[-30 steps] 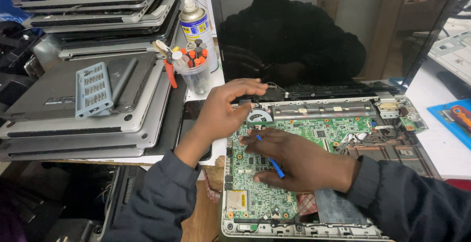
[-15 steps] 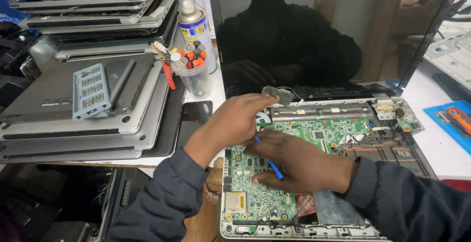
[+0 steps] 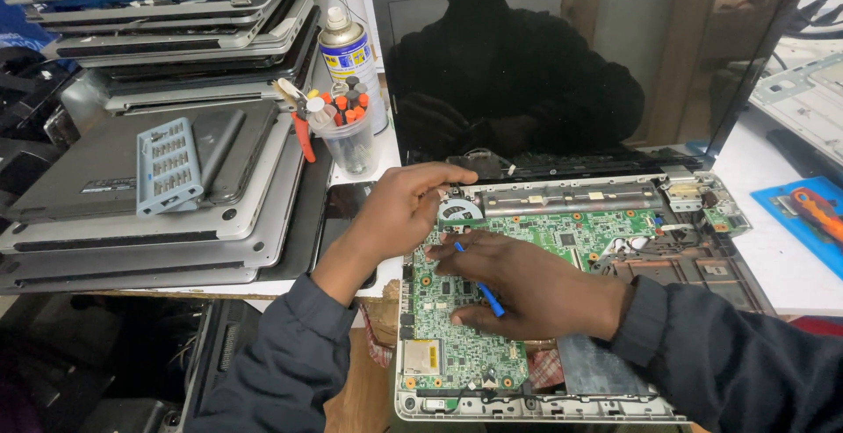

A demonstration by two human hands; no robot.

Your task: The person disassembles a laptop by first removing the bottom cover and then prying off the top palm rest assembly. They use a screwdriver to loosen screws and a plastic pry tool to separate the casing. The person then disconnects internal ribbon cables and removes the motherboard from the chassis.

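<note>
The left hand (image 3: 399, 209) has slid further over the cooling fan (image 3: 458, 211), fingers loosely extended and holding nothing. The right hand (image 3: 527, 288) lies flat on the green motherboard (image 3: 457, 332) of the opened laptop (image 3: 527, 407), a blue tool (image 3: 481, 291) pinched under its fingers.
</note>
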